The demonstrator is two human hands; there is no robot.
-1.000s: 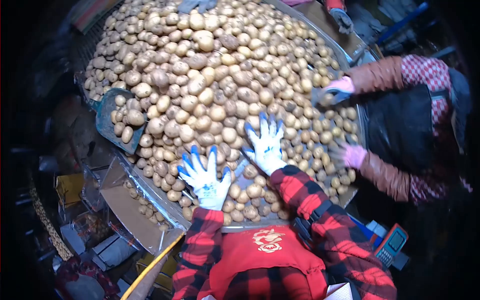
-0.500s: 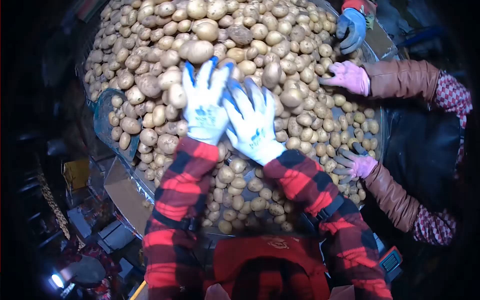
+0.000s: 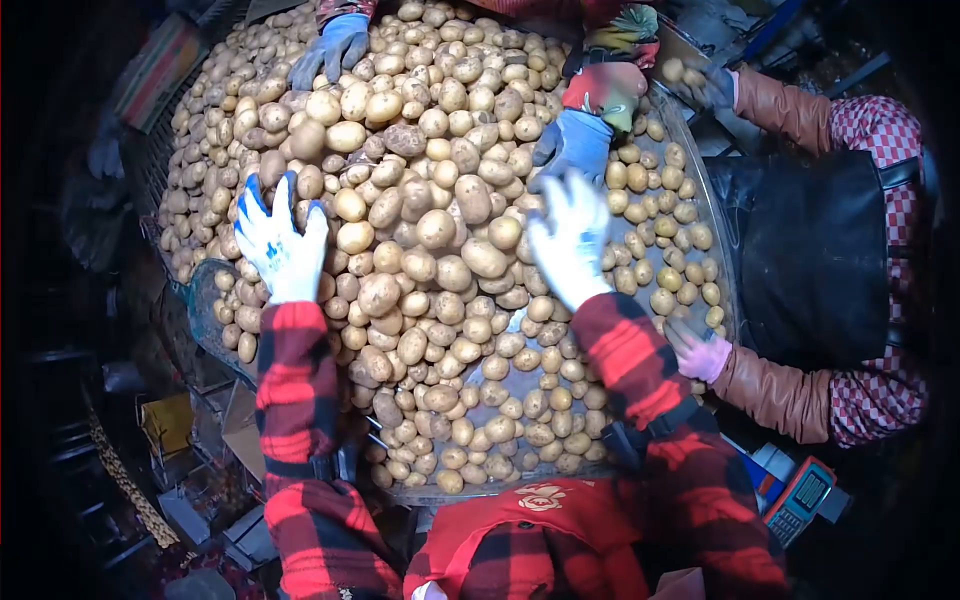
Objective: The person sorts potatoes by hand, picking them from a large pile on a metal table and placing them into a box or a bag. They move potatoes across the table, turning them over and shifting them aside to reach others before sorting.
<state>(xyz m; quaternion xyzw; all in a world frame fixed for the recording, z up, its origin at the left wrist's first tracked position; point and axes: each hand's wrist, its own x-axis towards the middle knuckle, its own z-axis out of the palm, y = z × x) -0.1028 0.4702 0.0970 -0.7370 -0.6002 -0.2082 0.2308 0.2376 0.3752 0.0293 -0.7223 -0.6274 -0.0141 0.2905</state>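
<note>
A large heap of potatoes (image 3: 435, 229) covers the metal table (image 3: 716, 215) in front of me. My left hand (image 3: 283, 248), in a white glove with blue fingertips, lies on the left side of the heap with fingers spread and holds nothing. To the right, my right hand (image 3: 578, 245), in a matching glove, is over the potatoes with its thumb apart. Its fingertips are blurred and overlap a co-worker's blue glove (image 3: 580, 145). Between my hands the potatoes are piled several deep. Closer to my body they lie in a thinner layer with grey metal showing through.
A green scoop-like chute (image 3: 205, 305) holding potatoes sits at the left edge. Another blue-gloved hand (image 3: 335, 45) reaches in at the top. At right, a person in a black apron (image 3: 815, 260) has a pink-gloved hand (image 3: 703, 352) at the rim. An orange keypad device (image 3: 803, 492) stands lower right.
My hands were side by side mid-heap; they have moved apart, left hand leftward and right hand rightward. Potatoes have spread toward me. Co-workers' blue gloves have come in, and one pink-sleeved arm has drawn back.
</note>
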